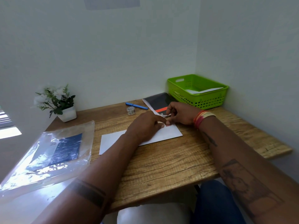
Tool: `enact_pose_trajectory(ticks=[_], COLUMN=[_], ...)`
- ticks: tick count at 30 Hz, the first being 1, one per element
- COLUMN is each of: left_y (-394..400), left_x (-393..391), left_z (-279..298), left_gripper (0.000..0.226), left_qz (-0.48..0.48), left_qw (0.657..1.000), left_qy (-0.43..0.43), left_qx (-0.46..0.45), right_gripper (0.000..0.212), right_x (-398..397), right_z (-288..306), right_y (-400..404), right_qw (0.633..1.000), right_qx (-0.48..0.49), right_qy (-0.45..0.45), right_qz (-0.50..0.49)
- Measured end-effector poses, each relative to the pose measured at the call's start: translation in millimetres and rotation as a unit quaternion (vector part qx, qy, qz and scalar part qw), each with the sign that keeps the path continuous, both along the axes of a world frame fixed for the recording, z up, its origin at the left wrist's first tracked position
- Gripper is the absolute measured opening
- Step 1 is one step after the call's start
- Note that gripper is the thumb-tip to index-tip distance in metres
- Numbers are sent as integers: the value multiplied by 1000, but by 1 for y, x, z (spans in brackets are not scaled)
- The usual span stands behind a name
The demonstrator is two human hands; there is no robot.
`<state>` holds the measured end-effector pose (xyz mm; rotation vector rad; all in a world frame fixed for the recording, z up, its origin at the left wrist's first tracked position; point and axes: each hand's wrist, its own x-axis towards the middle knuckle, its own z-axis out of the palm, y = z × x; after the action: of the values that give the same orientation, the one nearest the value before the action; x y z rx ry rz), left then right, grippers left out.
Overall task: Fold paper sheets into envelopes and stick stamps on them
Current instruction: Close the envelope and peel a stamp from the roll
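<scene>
Fingers of my left hand point(145, 125) press a reddish stamp point(168, 125) onto the envelope's point(171, 132) far-right corner. Right hand point(179, 113) pinches a small strip point(165, 115). Envelope lies flat mid-table point(178, 160), long axis left-near to right-far.

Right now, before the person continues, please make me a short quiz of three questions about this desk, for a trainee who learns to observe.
1. True or false: the green basket holds white paper.
2. Which thing lies closest to the blue pen? A) the potted plant B) the small tape roll C) the plastic bag
3. On which corner of the white envelope does the left hand press the stamp?

Key:
1. True; a white sheet lies inside it.
2. B; the roll sits just beside the pen.
3. The far right corner, where the right hand is also working, in front of the black notebook.
</scene>
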<state>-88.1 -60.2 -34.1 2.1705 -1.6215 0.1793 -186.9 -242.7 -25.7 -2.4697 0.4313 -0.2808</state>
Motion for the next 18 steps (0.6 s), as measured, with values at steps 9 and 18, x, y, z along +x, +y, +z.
enact_pose_trajectory(ticks=[9,18], left_y=[-5,-5], left_x=[4,2], left_z=[-5,-4], left_gripper=[30,31], left_qz=[11,30], left_qw=[999,999], left_qy=[-31,-23], left_qx=[15,30], right_gripper=[32,55], right_x=[0,-6], right_z=[-2,6], right_y=[-3,-5], right_qw=[998,996], right_qx=[-19,44], right_qy=[11,67], right_qz=[-60,-39])
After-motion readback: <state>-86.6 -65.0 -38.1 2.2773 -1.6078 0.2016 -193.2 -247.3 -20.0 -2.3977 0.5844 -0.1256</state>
